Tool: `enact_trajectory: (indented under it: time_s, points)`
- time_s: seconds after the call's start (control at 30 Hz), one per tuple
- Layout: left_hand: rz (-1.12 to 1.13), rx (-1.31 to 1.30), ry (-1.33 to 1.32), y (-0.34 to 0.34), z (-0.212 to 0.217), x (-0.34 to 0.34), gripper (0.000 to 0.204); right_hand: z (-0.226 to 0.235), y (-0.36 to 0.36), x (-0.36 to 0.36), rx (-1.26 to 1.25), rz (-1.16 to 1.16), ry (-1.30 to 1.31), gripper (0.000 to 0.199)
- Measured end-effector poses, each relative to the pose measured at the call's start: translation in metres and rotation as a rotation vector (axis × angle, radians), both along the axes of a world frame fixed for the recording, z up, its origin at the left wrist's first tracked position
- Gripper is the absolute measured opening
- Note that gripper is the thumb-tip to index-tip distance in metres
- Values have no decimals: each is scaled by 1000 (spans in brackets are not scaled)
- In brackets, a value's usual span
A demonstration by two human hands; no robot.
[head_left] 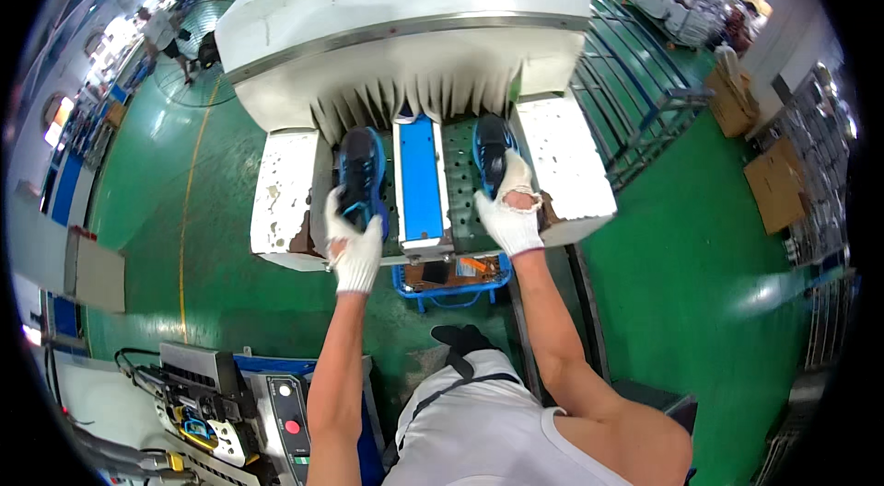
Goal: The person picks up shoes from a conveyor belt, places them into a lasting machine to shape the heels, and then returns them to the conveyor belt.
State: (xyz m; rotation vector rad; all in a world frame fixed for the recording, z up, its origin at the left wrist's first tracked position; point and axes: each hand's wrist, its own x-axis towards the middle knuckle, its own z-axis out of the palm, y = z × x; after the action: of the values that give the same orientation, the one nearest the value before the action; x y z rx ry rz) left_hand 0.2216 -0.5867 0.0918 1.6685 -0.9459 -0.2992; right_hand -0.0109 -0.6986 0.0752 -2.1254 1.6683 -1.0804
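Both hands wear white knit gloves with holes that bare some skin. My left hand point(354, 245) grips the heel end of a black and blue sports shoe point(361, 164), thumb and fingers on either side. At the heel of a second black and blue shoe point(491, 144), my right hand point(511, 213) is closed, covering part of it. The shoes point away from me, soles down, in two perforated green lanes. A bright blue strip in a white frame point(422, 178) separates them. Just beyond the toes hangs a slitted pale curtain point(442, 92) across the white machine's opening point(405, 3).
White side ledges point(293, 187) with chipped paint flank the lanes. Under the machine's front stands a blue-framed cart point(451, 279). A control panel with a red button point(293, 427) is at lower left. Blue metal racks point(635, 109) and cardboard boxes point(776, 184) stand right; a person point(168, 40) is far left.
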Motion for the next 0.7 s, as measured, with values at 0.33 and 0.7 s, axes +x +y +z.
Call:
enact_trajectory:
  time_s: [0.33,0.7]
  points:
    - [-72,75,-160,-28,-41,39,68,37,-22,80,-233,104,-95,66]
    - [1690,717,410,680,-163,-210,31,-136,329,164,1045,1859,366,70]
